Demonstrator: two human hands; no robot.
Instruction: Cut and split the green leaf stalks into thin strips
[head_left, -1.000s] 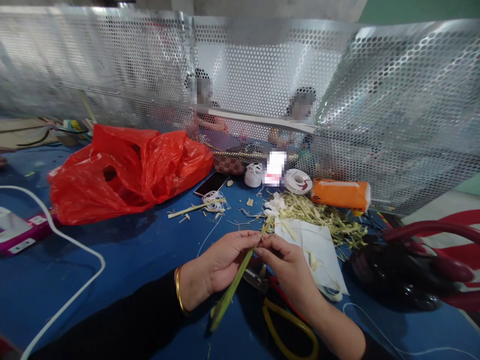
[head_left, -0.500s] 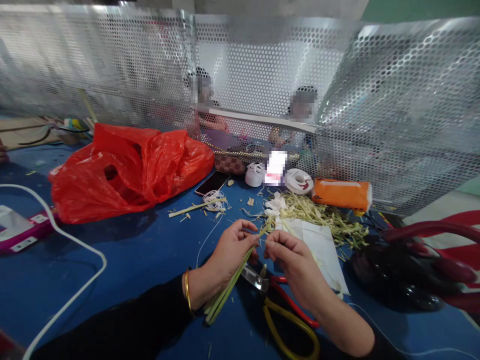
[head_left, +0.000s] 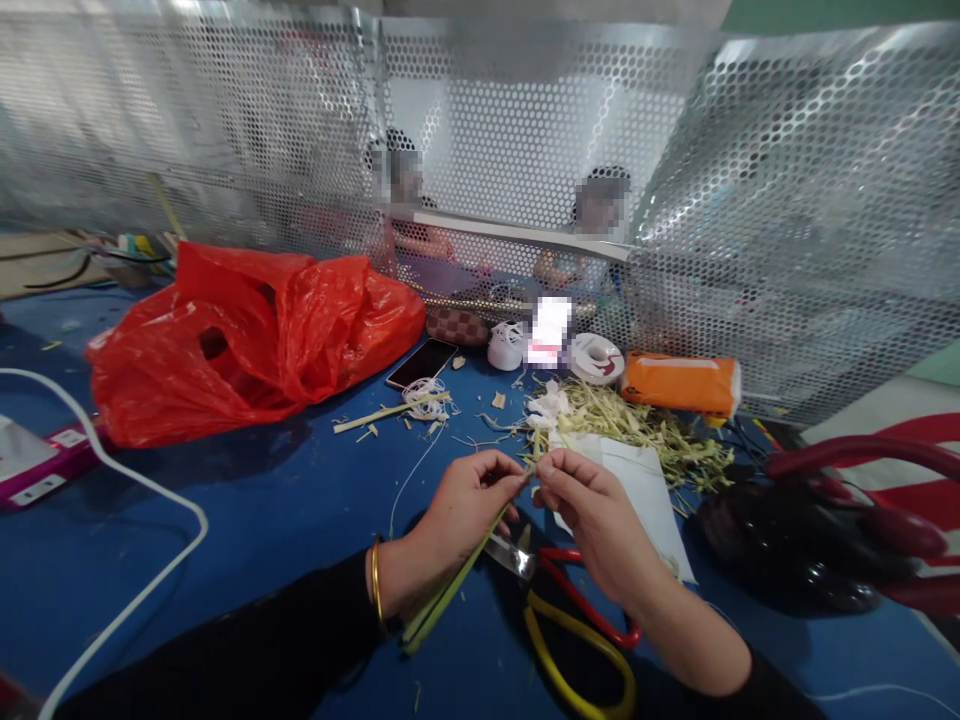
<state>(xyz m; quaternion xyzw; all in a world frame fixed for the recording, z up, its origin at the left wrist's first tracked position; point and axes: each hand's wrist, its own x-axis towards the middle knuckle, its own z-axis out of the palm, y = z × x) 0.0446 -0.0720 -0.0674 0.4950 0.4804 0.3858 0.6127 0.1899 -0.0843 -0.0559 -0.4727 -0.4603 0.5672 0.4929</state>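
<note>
Pinched in my left hand [head_left: 472,505] is a small bundle of green plant stalks [head_left: 442,598]; their lower ends run down beside my wrist, which wears a gold bangle. The thumb and finger of my right hand [head_left: 589,500] are pressed together at the bundle's upper end, close against my left fingertips. What exactly the right fingers hold is too small to make out. Under my hands lie scissors [head_left: 581,670] with one red and one yellow handle loop, their blades partly hidden by my left hand.
A pile of dried plant trimmings [head_left: 630,430] and a white sheet [head_left: 645,490] lie beyond my right hand. Left stand a red plastic bag [head_left: 247,350] and a purple power strip [head_left: 56,470]. Phones, a white reel [head_left: 596,358] and an orange pack [head_left: 681,384] line the perforated screen [head_left: 517,130].
My right hand has moved left and slightly up, so its fingertips now meet the left ones at the stalks' upper end. The lit view has shifted slightly.
</note>
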